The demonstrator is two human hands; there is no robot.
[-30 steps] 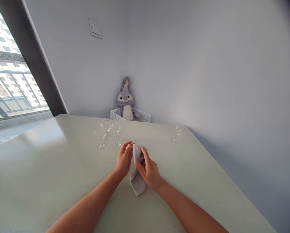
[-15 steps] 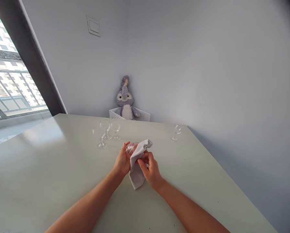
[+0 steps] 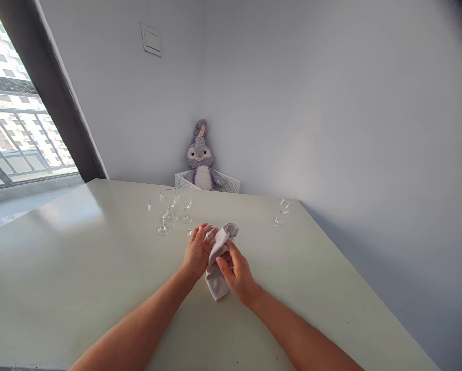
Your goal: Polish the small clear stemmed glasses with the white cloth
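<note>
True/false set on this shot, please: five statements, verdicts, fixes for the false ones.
1. The right hand holds a pale cloth. True.
2. The left hand is empty. False: it holds a clear glass.
3. Three upright glasses stand grouped beyond the hands, to the left. True.
4. The plush toy lies on the table. False: it sits in a white basket past the table's far edge.
5. The wall switch is right of the toy. False: it is up to the left.
</note>
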